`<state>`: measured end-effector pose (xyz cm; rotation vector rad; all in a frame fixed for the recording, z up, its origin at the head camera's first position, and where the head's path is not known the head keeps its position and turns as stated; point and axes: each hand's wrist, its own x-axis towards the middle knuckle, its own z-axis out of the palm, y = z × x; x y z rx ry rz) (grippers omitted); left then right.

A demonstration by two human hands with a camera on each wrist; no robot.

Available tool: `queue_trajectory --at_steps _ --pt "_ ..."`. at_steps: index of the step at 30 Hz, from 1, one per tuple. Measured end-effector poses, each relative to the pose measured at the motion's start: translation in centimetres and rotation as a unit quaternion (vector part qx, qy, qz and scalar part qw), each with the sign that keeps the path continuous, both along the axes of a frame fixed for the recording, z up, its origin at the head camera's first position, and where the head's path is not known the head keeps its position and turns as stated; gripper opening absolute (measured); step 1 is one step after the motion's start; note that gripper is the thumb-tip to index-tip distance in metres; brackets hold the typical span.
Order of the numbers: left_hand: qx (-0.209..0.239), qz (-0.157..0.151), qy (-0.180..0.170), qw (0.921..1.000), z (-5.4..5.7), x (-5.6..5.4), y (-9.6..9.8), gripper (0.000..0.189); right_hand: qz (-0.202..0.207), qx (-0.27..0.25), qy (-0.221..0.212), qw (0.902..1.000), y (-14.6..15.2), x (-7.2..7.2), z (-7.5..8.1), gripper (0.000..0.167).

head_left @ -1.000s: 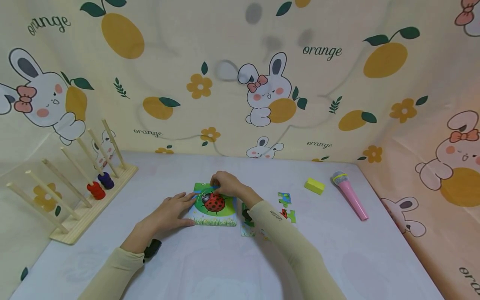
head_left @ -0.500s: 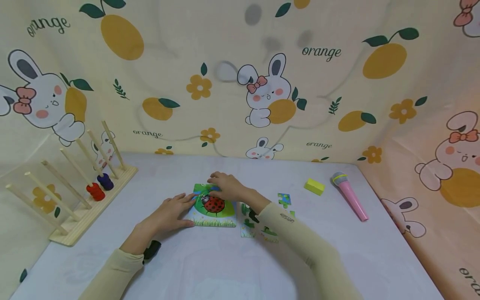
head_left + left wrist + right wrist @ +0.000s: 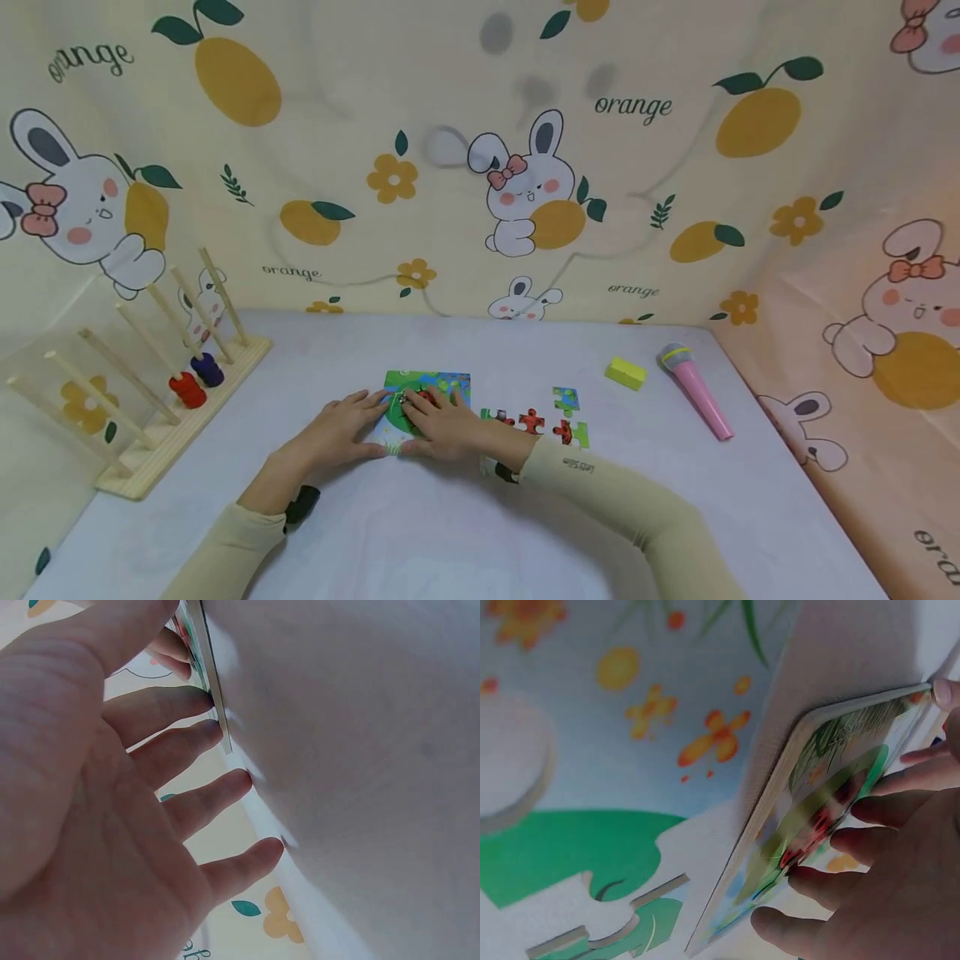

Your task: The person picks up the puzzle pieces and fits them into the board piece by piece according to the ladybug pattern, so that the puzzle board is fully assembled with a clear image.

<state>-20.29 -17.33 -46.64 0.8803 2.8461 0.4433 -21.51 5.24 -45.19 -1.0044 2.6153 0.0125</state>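
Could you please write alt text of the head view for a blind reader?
A person's left hand touches the left edge of a ladybug picture board while the right hand lies across it. Jigsaw pieces lie to the right, with a wooden peg rack far left.

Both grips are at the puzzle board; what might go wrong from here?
1. The right arm reaches across the loose puzzle pieces, so dragging it back could scatter them; I can't tell whether it touches any.
2. The right grip spreads its fingers over the puzzle board; a sideways push might shift it.
3. The left grip is at the board's left edge, so pressing inward could also slide it.
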Motion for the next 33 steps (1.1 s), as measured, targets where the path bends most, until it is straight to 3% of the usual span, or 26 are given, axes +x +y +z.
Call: queue_trajectory --at_steps 7,15,22,27,33 --pt "0.0 0.006 -0.001 1.0 0.0 0.2 -0.1 0.076 -0.004 0.006 -0.01 0.9999 -0.2 -0.3 0.1 0.075" --pt "0.02 -0.016 -0.006 0.9996 -0.3 0.2 -0.6 0.08 0.002 -0.004 -0.022 0.9997 -0.1 -0.4 0.6 0.074" --pt "0.014 -0.027 -0.015 0.9994 -0.4 0.1 -0.8 0.082 0.006 -0.044 -0.036 0.9983 0.9 -1.0 0.4 0.073" --pt "0.003 -0.023 -0.017 0.9996 -0.4 0.0 -0.6 0.082 -0.01 -0.119 -0.036 0.9922 3.8 -1.7 1.4 0.067" --pt "-0.006 -0.016 -0.016 0.9997 -0.3 -0.1 -0.5 0.082 -0.072 -0.19 -0.026 0.9788 10.7 -2.9 2.6 0.047"
